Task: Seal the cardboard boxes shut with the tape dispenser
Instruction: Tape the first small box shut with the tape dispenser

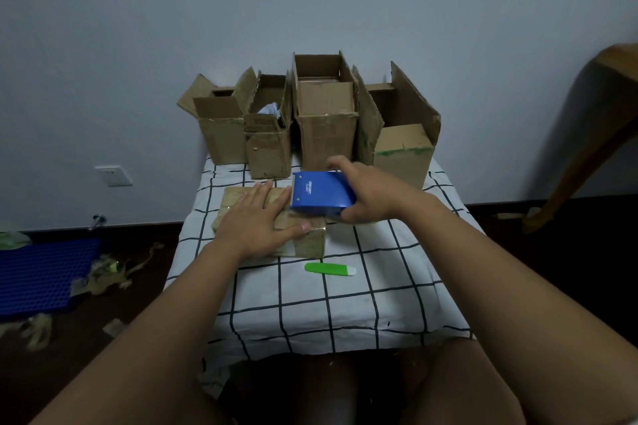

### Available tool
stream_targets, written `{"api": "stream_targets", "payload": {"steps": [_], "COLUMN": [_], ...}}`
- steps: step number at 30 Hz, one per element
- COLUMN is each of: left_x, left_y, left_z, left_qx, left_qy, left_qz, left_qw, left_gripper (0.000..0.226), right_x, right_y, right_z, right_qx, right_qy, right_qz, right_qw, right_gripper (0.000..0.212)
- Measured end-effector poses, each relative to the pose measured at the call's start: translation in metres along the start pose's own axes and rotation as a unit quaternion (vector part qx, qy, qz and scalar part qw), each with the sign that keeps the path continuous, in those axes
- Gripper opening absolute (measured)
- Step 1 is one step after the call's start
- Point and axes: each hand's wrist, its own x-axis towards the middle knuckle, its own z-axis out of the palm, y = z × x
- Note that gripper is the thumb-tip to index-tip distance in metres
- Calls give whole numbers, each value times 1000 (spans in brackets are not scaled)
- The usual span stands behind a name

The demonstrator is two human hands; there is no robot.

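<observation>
A low, flat cardboard box (307, 245) lies on the checked cloth in the middle of the table. My left hand (257, 221) presses flat on its top with straight fingers. My right hand (366, 191) grips the blue tape dispenser (319, 195), which sits over the box's right end. A shiny strip of tape shows on the box just below the dispenser. Behind stand several open cardboard boxes (326, 114) with raised flaps.
A green utility knife (329, 269) lies on the cloth (345, 314) in front of the box. On the floor at left lie a blue plastic mat (41, 276) and scraps of used tape (107, 272). A wooden furniture leg (587, 134) curves down at right.
</observation>
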Motion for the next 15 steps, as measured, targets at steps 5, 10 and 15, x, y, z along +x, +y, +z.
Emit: {"api": "stream_targets", "payload": {"steps": [5, 10, 15], "left_x": [0, -2, -1], "left_y": [1, 2, 2], "left_z": [-2, -5, -6], "left_qx": [-2, -2, -1], "left_qy": [-5, -9, -14], "left_qz": [-4, 1, -5], "left_qw": [1000, 1000, 1000], "left_gripper": [106, 104, 108], "right_x": [-9, -5, -12], "right_y": [7, 4, 17], "right_z": [-14, -23, -31], "right_qx": [0, 9, 36], "right_qy": [10, 1, -7], "right_qz": [-11, 1, 22], "right_qw": [1000, 1000, 999], "right_gripper": [73, 75, 72]}}
